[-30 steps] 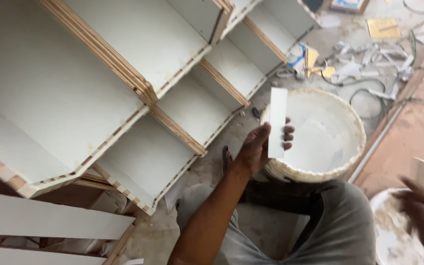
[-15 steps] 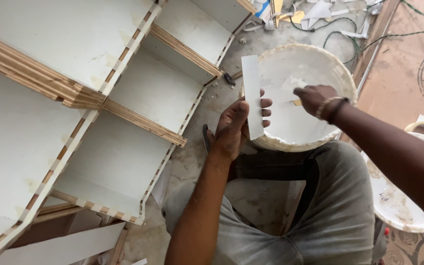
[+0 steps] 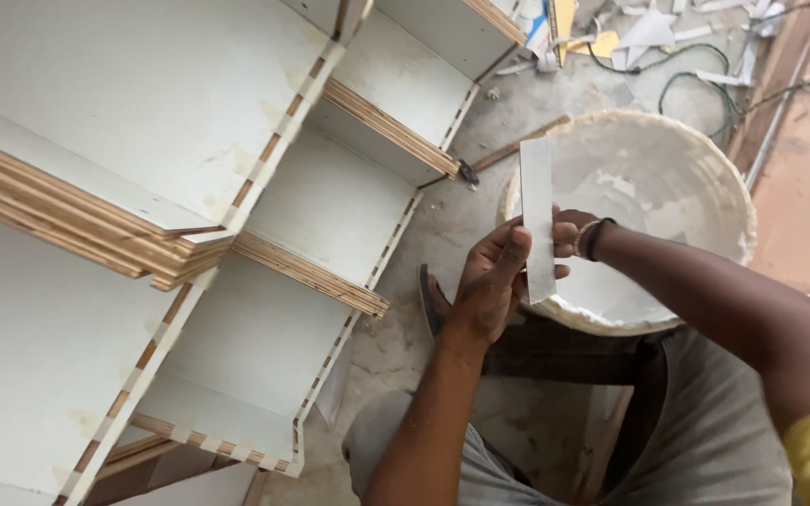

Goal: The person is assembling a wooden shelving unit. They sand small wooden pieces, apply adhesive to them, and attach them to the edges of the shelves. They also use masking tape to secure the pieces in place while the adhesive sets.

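The white laminate strip is flat, narrow and smooth, its long axis running almost straight up and down the view, upper end pointing away from the person. It sits above the near rim of the round white basin, whose edge is crusted and rough. The left hand is curled around the strip's lower half, thumb on its face. The right hand lies mostly hidden behind the strip, so its grip cannot be told. Alongside lies a white-faced plywood shelf unit with layered edges
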